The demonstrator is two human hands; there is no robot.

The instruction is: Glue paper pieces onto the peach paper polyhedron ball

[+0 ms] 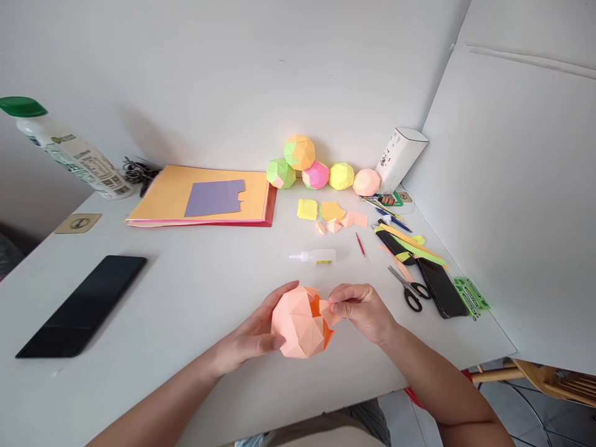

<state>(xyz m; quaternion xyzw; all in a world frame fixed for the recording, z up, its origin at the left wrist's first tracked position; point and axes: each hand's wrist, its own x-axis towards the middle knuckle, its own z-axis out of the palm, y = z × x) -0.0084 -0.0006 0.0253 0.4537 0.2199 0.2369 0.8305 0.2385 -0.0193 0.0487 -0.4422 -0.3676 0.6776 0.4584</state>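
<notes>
My left hand (254,332) wraps round the left side of a peach paper ball (298,326), thumb in front and fingers behind. The ball is made of folded triangular facets. Its right side gapes, showing a deeper orange inside. At that gap my right hand (361,308) pinches a small peach folded paper piece (329,311) between thumb and fingers. The piece touches the ball's edge; whether it is joined there I cannot tell. Beyond the hands lies a glue bottle (321,256), its nozzle pointing left.
Finished paper balls (315,174) stand against the wall. Before them lie paper squares (307,209) and folded pieces (334,226). Scissors (406,288) and a black phone (440,288) are at right. A paper stack (162,192), a dark tablet (84,307) and a tall bottle (79,152) occupy the left.
</notes>
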